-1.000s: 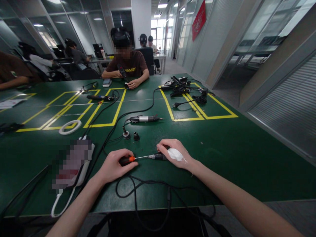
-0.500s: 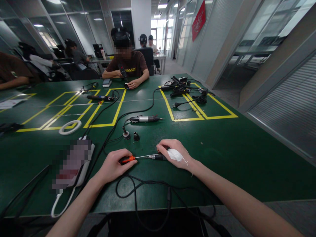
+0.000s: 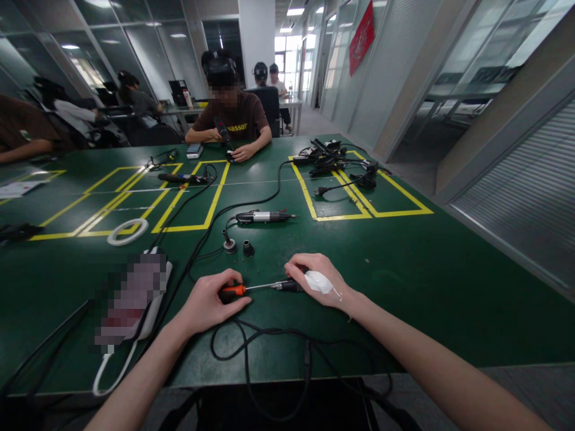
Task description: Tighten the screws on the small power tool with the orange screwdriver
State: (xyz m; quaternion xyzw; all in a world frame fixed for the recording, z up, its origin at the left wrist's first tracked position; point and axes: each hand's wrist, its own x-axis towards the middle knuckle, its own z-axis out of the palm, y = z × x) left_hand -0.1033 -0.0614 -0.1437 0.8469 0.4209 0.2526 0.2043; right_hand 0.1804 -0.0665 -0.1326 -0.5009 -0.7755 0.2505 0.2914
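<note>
My left hand (image 3: 209,301) is around a screwdriver with an orange and black handle (image 3: 235,290). Its thumb and index finger stand a little apart beside the handle, while the rear of the handle is hidden in the palm. The thin metal shaft points right and meets the front of a black electric screwdriver (image 3: 290,286). My right hand (image 3: 318,278), with a white patch on its back, is closed around that black body, hiding most of it. Just beyond my hands, a round metal and black part (image 3: 229,245) and a small black collar (image 3: 248,248) stand on the table.
Another electric screwdriver (image 3: 263,216) lies farther out. A pile of black tools and cables (image 3: 326,157) sits within yellow tape. Left are a tape roll (image 3: 127,231) and a blurred-out device on a white cable. A loose black cable (image 3: 269,335) lies near me. Opposite sits a co-worker (image 3: 229,120).
The thumb and index finger of my left hand have spread away from the orange handle. The screwdriver has shifted only slightly, and my right hand stays in place.
</note>
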